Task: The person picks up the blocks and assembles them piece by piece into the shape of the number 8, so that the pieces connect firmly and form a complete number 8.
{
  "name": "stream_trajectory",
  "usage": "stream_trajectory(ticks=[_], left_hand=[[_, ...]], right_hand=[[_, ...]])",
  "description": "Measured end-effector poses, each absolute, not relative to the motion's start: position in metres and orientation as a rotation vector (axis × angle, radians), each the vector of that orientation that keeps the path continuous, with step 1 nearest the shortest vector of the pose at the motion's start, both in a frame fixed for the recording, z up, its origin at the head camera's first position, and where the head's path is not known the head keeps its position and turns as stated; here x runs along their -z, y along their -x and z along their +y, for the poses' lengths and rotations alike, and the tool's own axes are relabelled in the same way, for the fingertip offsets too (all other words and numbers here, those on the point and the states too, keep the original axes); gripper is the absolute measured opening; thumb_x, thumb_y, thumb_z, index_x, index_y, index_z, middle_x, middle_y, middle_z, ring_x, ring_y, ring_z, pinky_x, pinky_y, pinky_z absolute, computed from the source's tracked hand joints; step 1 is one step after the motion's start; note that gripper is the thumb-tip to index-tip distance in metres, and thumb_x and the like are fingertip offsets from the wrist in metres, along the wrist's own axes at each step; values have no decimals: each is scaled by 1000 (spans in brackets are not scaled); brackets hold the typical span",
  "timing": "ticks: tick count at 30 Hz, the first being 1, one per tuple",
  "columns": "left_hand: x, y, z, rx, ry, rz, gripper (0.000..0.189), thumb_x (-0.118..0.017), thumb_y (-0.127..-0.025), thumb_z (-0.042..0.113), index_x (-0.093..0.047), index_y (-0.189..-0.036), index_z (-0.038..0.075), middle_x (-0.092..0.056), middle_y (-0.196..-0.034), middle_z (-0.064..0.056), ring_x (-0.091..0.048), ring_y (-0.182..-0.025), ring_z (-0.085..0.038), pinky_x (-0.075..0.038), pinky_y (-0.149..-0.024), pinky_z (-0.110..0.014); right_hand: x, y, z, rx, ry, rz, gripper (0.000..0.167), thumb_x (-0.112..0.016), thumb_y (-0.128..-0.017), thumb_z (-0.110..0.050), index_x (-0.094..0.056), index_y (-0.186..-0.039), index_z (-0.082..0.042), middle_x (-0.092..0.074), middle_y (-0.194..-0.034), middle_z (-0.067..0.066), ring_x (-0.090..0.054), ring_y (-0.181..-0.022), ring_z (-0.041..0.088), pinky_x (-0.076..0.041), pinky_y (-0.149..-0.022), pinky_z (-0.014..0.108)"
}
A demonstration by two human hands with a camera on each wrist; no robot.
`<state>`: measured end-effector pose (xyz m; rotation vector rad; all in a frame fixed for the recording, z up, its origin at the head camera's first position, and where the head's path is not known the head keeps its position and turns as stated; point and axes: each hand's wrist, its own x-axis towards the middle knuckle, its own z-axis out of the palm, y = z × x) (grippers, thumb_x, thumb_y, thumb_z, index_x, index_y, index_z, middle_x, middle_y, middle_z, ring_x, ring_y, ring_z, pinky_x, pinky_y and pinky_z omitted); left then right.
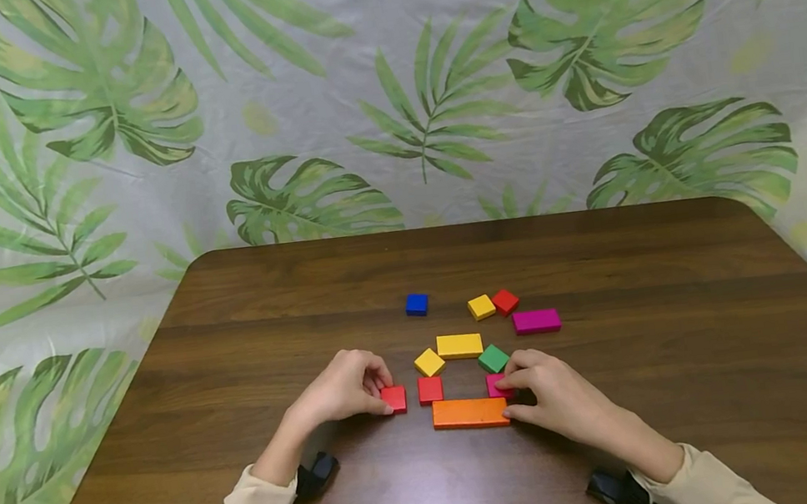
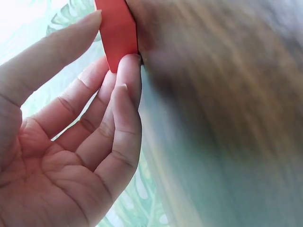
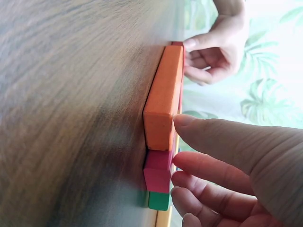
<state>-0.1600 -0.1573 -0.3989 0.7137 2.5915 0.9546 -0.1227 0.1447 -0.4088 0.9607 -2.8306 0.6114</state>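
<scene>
My left hand (image 1: pixel 348 389) holds a small red block (image 1: pixel 395 399) at the table, its thumb on one side and fingertips at the other, as the left wrist view shows of the red block (image 2: pixel 117 33). Across from it, my right hand (image 1: pixel 557 393) rests its thumb tip on the right end of a long orange block (image 1: pixel 470 413). Its index fingertip touches a magenta square block (image 1: pixel 496 385) just behind. In the right wrist view the orange block (image 3: pixel 163 90), magenta block (image 3: pixel 158 170) and green block (image 3: pixel 158 200) line up beside the slightly bent fingers.
Between the hands lie another red block (image 1: pixel 430 389), a tilted yellow block (image 1: pixel 429 362), a yellow bar (image 1: pixel 460 346) and a green block (image 1: pixel 494 358). Farther back are a blue block (image 1: pixel 417 305), a yellow block (image 1: pixel 482 307), a red block (image 1: pixel 505 302) and a magenta bar (image 1: pixel 536 321).
</scene>
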Motion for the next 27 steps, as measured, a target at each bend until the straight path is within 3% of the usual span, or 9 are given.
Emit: stream_trajectory(ticks=[27], left_hand=[[393, 120, -125, -766, -836, 2623, 22, -84, -65, 12, -63, -73, 8, -59, -73, 0, -48, -58, 1, -43, -57, -14]], right_hand=[[408, 122, 144, -604, -967, -2835, 28, -82, -69, -20, -75, -94, -7, -58, -84, -4, -49, -77, 6, -47, -67, 19]])
